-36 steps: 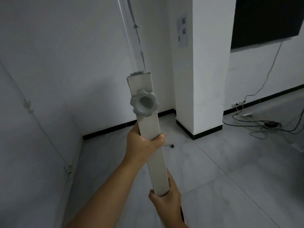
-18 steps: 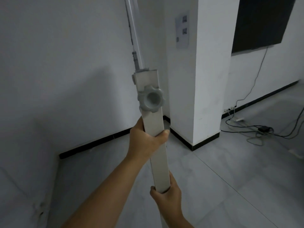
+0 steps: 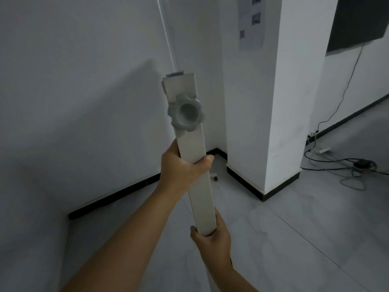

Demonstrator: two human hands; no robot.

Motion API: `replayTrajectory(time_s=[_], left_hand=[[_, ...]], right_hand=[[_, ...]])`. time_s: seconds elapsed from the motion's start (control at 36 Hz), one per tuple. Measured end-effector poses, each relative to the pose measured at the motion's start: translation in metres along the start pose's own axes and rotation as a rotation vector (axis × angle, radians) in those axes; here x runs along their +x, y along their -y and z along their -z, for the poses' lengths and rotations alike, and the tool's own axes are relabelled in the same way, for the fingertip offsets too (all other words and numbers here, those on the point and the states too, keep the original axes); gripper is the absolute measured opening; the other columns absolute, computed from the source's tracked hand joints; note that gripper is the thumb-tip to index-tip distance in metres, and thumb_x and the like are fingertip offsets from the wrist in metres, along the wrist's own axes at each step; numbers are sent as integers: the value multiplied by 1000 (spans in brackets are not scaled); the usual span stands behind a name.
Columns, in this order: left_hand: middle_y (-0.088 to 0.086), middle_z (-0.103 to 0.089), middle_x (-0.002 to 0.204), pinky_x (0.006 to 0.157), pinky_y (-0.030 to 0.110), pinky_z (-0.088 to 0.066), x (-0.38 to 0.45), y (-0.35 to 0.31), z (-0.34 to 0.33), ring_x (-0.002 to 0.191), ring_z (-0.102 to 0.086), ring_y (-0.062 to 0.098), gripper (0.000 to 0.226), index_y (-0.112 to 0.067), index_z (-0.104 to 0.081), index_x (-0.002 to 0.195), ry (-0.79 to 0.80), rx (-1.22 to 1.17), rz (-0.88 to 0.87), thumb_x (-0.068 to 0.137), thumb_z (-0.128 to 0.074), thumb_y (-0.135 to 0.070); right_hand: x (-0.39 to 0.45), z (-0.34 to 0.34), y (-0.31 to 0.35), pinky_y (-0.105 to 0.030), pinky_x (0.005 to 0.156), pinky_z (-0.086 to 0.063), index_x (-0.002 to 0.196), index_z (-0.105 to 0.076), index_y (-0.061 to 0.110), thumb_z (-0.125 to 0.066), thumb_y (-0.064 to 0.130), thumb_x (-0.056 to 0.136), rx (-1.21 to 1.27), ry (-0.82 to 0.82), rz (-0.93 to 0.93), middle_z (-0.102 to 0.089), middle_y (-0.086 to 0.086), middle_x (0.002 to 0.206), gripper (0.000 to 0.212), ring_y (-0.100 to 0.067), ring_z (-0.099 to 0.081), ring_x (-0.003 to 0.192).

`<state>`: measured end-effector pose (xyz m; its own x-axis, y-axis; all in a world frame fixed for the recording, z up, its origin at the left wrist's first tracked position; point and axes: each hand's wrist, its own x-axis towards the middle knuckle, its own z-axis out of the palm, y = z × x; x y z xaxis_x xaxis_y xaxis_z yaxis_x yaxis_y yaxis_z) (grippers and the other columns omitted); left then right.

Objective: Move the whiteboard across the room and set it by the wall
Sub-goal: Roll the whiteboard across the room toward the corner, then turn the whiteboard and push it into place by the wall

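- Left hand is clenched on the whiteboard's stand post just below the grey adjustment knob; right hand is wrapped round the post lower down.
- Whiteboard panel fills the left of view, near the wall corner.
- Risk: panel blocks the view left, so it may clip the wall.
- Risk: pillar is close on the right, and a small dark object on the floor could catch the base.
- Cables lie well apart.

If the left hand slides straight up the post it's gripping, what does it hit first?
The left hand would meet the grey lobed knob first. It sticks out from the white post, with only a short bare stretch between. The right hand holds lower, out of that line.
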<state>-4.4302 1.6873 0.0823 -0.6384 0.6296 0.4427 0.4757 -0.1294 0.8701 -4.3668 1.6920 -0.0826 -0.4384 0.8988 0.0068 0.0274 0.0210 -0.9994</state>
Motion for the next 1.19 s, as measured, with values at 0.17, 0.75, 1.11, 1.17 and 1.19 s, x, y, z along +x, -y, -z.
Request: replayTrajectory(time_s=[0.17,0.75,1.11,1.17,1.19], left_hand=[[-6,-53,65,44,5,-43,59,37,21,51,-53,-12,32,-25,-48,65,9,16,3,65,-72,-4],[-11,-57,64,47,8,-50,129,122,251,53,-57,-10,31,-26,-51,65,185,14,22,65,-73,-5],[-20,-63,50,45,12,-47,110,173,350,52,-59,-3,24,-27,-54,64,132,-111,131,48,-71,-24],[-19,-67,56,48,10,-47,93,192,348,57,-61,-5,35,-27,-56,69,189,-128,199,40,-74,-29],[-15,-68,62,50,10,-48,82,204,346,62,-62,-5,40,-28,-56,73,216,-140,265,36,-73,-33]], right_hand=[[53,-51,-5,-41,90,-52,132,-40,24,-75,10,62,15,-17,-19,-60,-2,117,79,-20,-56,102],[36,-300,7,-36,99,-47,137,-29,21,-77,22,67,-3,-13,20,-50,-3,130,85,-17,-49,114],[30,-358,-57,-44,118,-7,123,24,45,-63,79,43,-264,502,199,17,7,149,123,-10,8,139],[36,-358,-77,-48,117,-10,127,27,48,-66,70,52,-267,547,224,16,-4,152,121,-19,6,141],[41,-354,-90,-51,116,-11,128,29,46,-69,65,55,-316,585,247,15,-9,152,124,-24,5,141]])
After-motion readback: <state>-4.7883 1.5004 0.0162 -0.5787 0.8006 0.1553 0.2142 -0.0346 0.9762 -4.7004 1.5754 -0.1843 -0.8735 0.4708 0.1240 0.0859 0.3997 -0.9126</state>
